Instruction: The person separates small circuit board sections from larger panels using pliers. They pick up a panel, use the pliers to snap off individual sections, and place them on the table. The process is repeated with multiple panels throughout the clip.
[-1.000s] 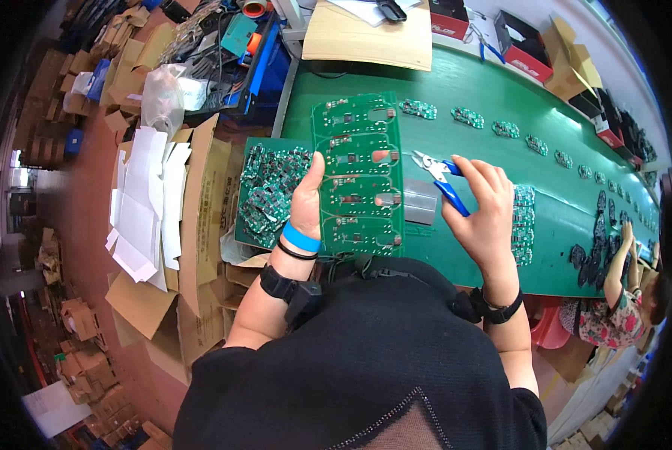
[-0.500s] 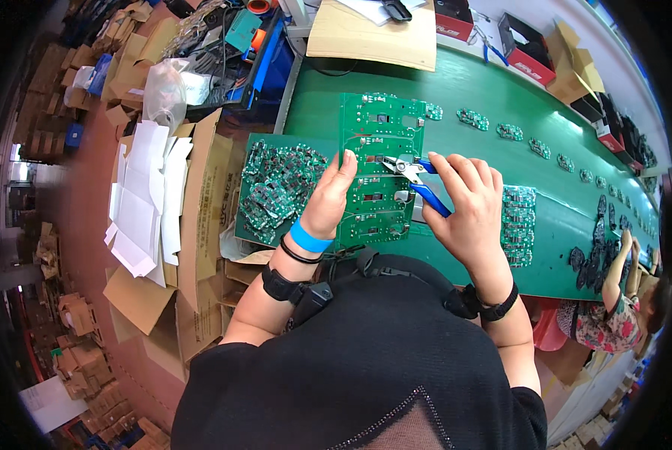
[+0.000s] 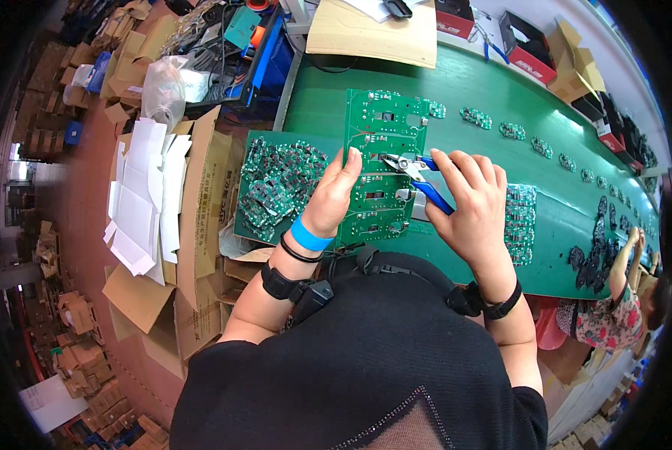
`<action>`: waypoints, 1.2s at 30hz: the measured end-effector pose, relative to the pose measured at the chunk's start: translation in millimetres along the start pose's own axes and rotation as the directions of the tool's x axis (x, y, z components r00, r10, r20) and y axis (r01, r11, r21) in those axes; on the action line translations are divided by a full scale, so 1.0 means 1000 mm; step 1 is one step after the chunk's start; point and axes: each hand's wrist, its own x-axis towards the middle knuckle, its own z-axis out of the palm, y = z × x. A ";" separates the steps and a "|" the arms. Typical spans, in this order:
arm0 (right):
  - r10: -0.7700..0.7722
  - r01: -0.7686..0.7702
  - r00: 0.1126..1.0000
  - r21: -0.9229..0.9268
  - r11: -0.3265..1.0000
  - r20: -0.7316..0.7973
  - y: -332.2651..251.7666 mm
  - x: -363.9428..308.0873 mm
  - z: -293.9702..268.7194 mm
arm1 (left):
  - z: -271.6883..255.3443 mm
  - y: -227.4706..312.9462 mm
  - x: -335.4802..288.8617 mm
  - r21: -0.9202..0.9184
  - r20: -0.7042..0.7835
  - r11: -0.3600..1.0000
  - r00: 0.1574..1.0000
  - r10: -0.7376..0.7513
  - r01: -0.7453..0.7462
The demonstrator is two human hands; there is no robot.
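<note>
Left hand [image 3: 331,198] near heaped boards [image 3: 276,187]

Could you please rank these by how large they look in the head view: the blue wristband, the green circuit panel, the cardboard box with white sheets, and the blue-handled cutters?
Largest to smallest:
1. Cardboard box
2. Green circuit panel, partly covered
3. Blue-handled cutters
4. Blue wristband

The left hand [image 3: 330,199] partly hides the circuit board [image 3: 384,139], and the tan sheet [image 3: 372,41] is cut off above.
</note>
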 end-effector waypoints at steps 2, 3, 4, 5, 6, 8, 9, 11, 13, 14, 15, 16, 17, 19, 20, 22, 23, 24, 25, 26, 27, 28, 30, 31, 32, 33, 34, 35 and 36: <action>-0.002 0.002 1.000 -0.003 1.000 -0.004 0.001 0.000 0.001 | -0.001 -0.001 0.000 0.027 0.002 1.000 1.000 0.014 -0.015; -0.002 0.002 1.000 -0.002 1.000 -0.003 0.001 0.000 0.001 | -0.001 -0.001 0.001 0.029 0.006 0.999 1.000 0.014 -0.014; -0.002 0.002 1.000 -0.002 1.000 -0.002 0.001 0.000 0.000 | -0.002 -0.001 0.001 0.031 0.010 0.999 1.000 0.014 -0.014; -0.001 0.001 1.000 0.000 1.000 -0.001 0.001 0.000 0.000 | -0.002 -0.001 0.002 0.033 0.013 0.999 1.000 0.013 -0.014; -0.001 0.001 1.000 0.004 1.000 -0.001 0.001 0.000 0.000 | -0.003 -0.002 0.002 0.019 0.015 1.000 1.000 0.008 -0.008; 0.000 0.000 1.000 0.011 1.000 -0.001 0.002 0.000 -0.001 | -0.004 -0.005 0.002 -0.011 0.020 1.000 1.000 -0.004 0.004; 0.000 0.000 1.000 0.011 1.000 0.001 0.002 0.000 -0.001 | -0.004 -0.004 0.002 -0.033 0.025 0.999 1.000 -0.016 0.017; 0.000 0.000 1.000 0.011 1.000 0.005 0.002 0.000 -0.001 | -0.002 -0.001 0.001 -0.079 0.035 0.996 0.999 -0.041 0.043; 0.001 -0.001 1.000 0.015 1.000 0.007 0.003 0.000 -0.001 | -0.001 0.000 0.001 -0.094 0.039 0.994 0.998 -0.051 0.055; 0.001 -0.001 1.000 0.016 1.000 0.009 0.003 0.001 0.000 | -0.001 0.000 0.001 -0.103 0.042 0.993 0.998 -0.056 0.060; 0.000 0.000 1.000 0.014 1.000 0.008 0.004 0.001 0.000 | -0.001 0.000 0.001 -0.095 0.044 0.994 0.998 -0.055 0.059; -0.002 0.002 1.000 0.013 1.000 0.007 0.004 0.001 0.001 | -0.002 0.000 0.001 -0.087 0.046 0.995 0.998 -0.053 0.057; -0.003 0.003 1.000 0.012 1.000 0.006 0.004 0.001 0.001 | -0.001 0.000 0.001 -0.079 0.048 0.995 0.997 -0.053 0.056; -0.005 0.005 1.000 -0.005 1.000 0.003 0.004 0.001 -0.001 | 0.002 0.001 0.002 -0.070 0.049 0.997 0.998 -0.037 0.040; -0.010 0.010 1.000 -0.012 1.000 0.002 0.004 0.001 -0.001 | 0.002 0.001 0.002 -0.067 0.047 0.997 0.999 -0.027 0.030; -0.015 0.015 1.000 -0.027 1.000 0.011 0.004 0.001 -0.001 | 0.003 0.001 0.001 -0.047 0.028 0.999 0.999 -0.026 0.027; -0.016 0.016 1.000 -0.035 0.999 0.015 0.004 0.001 0.000 | 0.003 0.001 0.002 -0.037 0.020 0.999 0.999 -0.026 0.027; -0.011 0.011 1.000 -0.028 1.000 0.017 0.006 0.001 0.001 | 0.003 0.000 0.002 -0.037 0.027 0.999 0.999 -0.023 0.024; -0.006 0.006 1.000 -0.021 1.000 0.020 0.008 0.000 0.003 | 0.003 0.000 0.003 -0.036 0.033 0.999 0.999 -0.020 0.021; -0.003 0.003 1.000 -0.013 1.000 0.022 0.009 0.000 0.005 | 0.003 0.000 0.003 -0.036 0.038 0.999 0.999 -0.016 0.018; -0.002 0.002 1.000 -0.004 1.000 0.018 0.009 0.000 0.005 | 0.003 0.000 0.003 -0.046 0.032 0.999 0.999 -0.028 0.030; -0.001 0.001 1.000 0.004 1.000 0.013 0.009 0.001 0.005 | 0.003 0.000 0.003 -0.056 0.025 0.998 0.999 -0.040 0.042; 0.002 -0.002 1.000 0.009 1.000 0.007 0.008 0.002 0.003 | 0.003 0.001 0.004 -0.065 0.022 0.997 0.998 -0.051 0.052; 0.003 -0.003 1.000 0.006 1.000 0.006 0.008 0.002 0.003 | 0.003 0.000 0.005 -0.065 0.024 0.997 0.999 -0.048 0.050; 0.000 0.000 1.000 0.006 1.000 0.004 0.008 0.003 0.003 | 0.003 0.000 0.005 -0.064 0.023 0.997 0.999 -0.044 0.045; -0.004 0.004 1.000 0.002 1.000 0.004 0.008 0.003 0.003 | 0.003 0.001 0.005 -0.060 0.017 0.997 0.999 -0.041 0.042; -0.008 0.008 1.000 -0.001 1.000 0.004 0.008 0.003 0.004 | 0.003 0.001 0.004 -0.056 0.011 0.998 0.999 -0.039 0.039; -0.009 0.009 1.000 -0.006 1.000 0.003 0.008 0.003 0.004 | 0.003 0.002 0.004 -0.051 0.009 0.998 0.999 -0.039 0.039; -0.009 0.009 1.000 -0.010 1.000 0.006 0.008 0.003 0.004 | 0.004 0.003 0.004 -0.037 0.010 0.999 0.999 -0.034 0.035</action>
